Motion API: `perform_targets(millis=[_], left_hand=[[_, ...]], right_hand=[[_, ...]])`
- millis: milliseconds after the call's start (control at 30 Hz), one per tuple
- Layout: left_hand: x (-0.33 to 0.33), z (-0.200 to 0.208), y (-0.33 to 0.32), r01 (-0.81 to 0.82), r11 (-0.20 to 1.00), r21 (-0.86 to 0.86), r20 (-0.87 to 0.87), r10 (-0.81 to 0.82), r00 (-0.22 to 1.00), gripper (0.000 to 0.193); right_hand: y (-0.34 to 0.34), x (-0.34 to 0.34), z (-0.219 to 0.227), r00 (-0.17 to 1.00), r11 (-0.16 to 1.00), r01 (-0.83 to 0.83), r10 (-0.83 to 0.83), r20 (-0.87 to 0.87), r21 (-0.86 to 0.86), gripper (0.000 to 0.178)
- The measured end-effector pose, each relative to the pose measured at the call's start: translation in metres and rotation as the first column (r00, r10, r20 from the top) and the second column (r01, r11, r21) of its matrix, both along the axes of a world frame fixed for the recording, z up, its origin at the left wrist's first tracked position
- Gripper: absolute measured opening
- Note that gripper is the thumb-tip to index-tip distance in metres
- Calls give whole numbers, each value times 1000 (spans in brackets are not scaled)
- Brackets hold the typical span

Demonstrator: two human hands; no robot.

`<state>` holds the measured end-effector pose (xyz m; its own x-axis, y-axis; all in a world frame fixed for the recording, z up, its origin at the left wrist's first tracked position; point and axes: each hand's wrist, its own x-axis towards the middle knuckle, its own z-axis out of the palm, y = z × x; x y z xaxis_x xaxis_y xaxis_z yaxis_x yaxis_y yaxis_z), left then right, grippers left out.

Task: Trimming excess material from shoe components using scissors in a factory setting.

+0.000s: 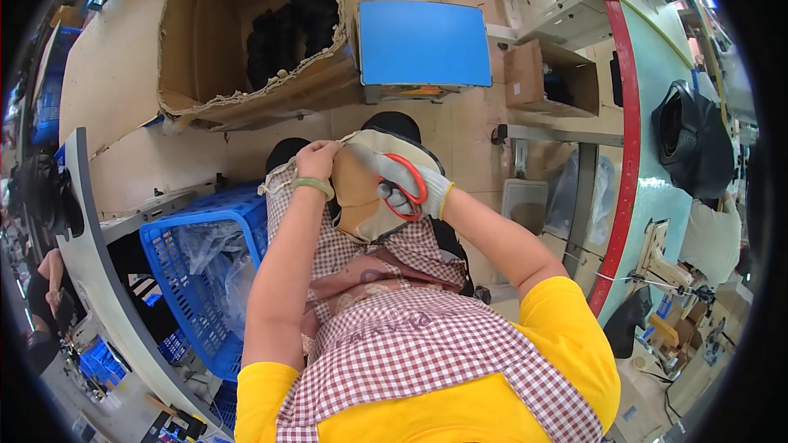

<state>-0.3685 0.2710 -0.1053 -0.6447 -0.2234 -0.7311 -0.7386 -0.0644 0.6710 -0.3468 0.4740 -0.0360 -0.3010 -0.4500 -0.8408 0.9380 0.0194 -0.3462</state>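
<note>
On my lap lies a rounded, cap-like fabric piece [355, 184], tan in the middle and cream around, with a dark edge. My left hand [318, 164], bare with a pale green bangle at the wrist, pinches its upper left edge. A grey-white knit glove covers my right hand [433, 190], whose fingers are wrapped through the red handles of a pair of scissors [422, 180]. The blades point up and left over the fabric; they are blurred, so whether they touch it cannot be made out. A checked apron [394, 336] covers my front and legs.
Ahead stands a large torn-edged carton [246, 108] with black items inside, beside a blue-topped box [423, 45]. A smaller carton [525, 74] is farther right. Left is a blue basket [197, 279] with clear plastic bags; right, a red-edged bench [621, 115] with black caps [698, 143].
</note>
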Motion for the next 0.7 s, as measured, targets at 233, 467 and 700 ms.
perform_targets(millis=[233,467,700], left_hand=[[-1,19,1,-144,971,192,-178,179,968,6],[26,102,4,-158,974,165,-667,228,709,7],[77,103,3,-275,957,94,-715,257,650,5]], right_hand=[[-1,7,10,992,985,112,-119,-47,-132,40],[-10,16,57,964,869,164,-242,-111,-467,36],[-21,43,51,980,819,41,-146,-138,-573,56]])
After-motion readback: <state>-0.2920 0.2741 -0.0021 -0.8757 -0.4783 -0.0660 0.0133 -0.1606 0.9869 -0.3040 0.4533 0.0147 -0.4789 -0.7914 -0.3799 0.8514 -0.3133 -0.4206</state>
